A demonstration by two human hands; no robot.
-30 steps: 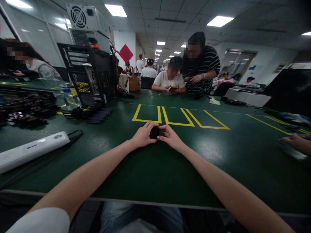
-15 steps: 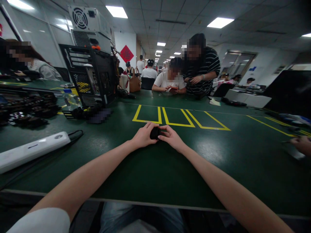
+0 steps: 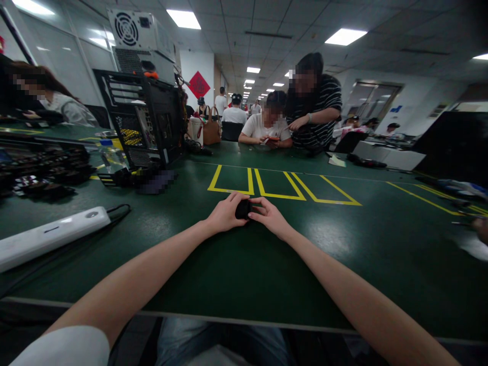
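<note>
Left hand [image 3: 226, 214] was curled in a C around a small, matte black object [image 3: 243, 209], rounded edge, fine detail too dark to read. Fingers over its far side, thumb along near side; grip part-open, spread to object's width. Right hand [image 3: 267, 216] had thumb and bent fingertips at object's right side, partly open; contact there unclear. Object sat between both hands, inside left hand's curve, just short of right fingertips.

Relative to the object: yellow tape outlines [image 3: 280, 195], flat, straight-edged, lay just beyond; smooth, semi-glossy green tabletop [image 3: 244, 274] spread around it. Glossy white power strip [image 3: 53, 236], long and rounded, well to its left. Black open-frame computer case [image 3: 143, 119], slatted and perforated metal, stood farther left and beyond, boxy metal power supply [image 3: 133, 30] on top.
</note>
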